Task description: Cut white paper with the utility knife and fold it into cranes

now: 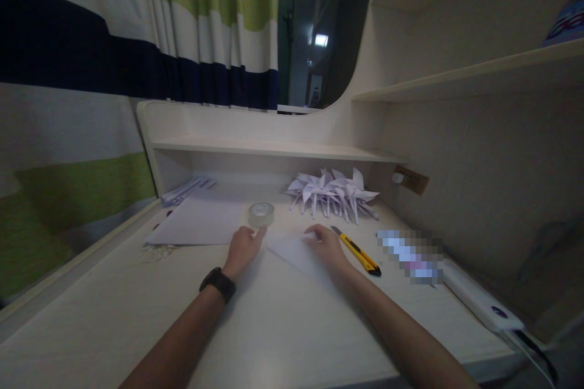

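A folded piece of white paper (pixel 289 250) lies on the desk between my hands, slightly blurred, with one corner pointing left. My right hand (pixel 326 246) has its fingers closed on the paper's right side. My left hand (pixel 244 249), with a black watch on the wrist, rests just left of the paper. Its thumb and fingers are apart, and nothing shows in them. Right beyond its fingertips is a roll of clear tape (pixel 261 213). A yellow utility knife (pixel 358 252) with its blade out lies to the right of my right hand.
Several white paper pinwheels (pixel 335 191) are heaped at the back. Flat white sheets (pixel 201 216) lie at left, with folded paper strips (pixel 187 189) behind. At right are a pixelated object (pixel 410 257) and a white power strip (pixel 483 298). A low shelf (pixel 274 149) spans the back.
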Motion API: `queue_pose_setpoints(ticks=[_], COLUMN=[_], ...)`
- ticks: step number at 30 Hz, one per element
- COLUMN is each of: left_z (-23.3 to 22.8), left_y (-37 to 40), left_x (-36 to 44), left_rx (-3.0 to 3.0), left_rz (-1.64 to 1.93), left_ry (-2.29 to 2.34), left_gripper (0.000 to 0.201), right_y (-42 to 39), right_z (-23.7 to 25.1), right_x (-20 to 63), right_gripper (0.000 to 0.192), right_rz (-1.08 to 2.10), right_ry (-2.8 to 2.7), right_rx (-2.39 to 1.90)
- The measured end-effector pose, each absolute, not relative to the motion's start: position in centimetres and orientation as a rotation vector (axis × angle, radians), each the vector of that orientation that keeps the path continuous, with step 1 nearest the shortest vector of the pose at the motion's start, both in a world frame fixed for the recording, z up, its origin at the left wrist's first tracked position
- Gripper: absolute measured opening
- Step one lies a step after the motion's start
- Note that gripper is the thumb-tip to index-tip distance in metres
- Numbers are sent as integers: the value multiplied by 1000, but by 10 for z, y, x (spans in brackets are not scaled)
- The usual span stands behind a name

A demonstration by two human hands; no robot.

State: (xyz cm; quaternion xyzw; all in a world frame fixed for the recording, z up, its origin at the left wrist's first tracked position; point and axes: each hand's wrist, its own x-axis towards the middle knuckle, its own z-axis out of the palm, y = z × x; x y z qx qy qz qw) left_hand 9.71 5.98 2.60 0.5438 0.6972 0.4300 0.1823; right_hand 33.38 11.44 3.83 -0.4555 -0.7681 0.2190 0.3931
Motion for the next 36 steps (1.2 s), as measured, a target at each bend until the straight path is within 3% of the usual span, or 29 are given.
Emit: queue_pose_setpoints(ticks=[6, 14, 18, 21, 26, 30, 36], left_z=[27, 27, 28, 33, 39, 41, 45], left_y=[53, 49, 48, 46, 42, 41, 42], left_x=[104, 112, 109, 109, 110, 106, 98], left_rx=[1071, 1089, 1097, 1101, 1120, 1151, 1324], left_rz=[1214, 1272, 1336, 1359, 1303, 1206, 1143], left_ry=[1562, 989, 940, 890, 885, 1054, 1314], left_gripper=[57, 50, 48, 50, 50, 49, 42], right_y=[116, 108, 115, 119, 110, 103, 112], right_z=[37, 33, 24, 20, 25, 29, 27], right_x=[330, 320, 321, 323, 324, 324, 330], right_gripper=[24, 26, 47, 63, 46, 38, 40], right_rz=[719, 1142, 1003, 1137, 1604, 1642, 1667], right_ry=[-1709, -1632, -1579, -1439, -1459, -1424, -1457], right_rx=[-1080, -891, -1028, -1141, -938, -823, -791])
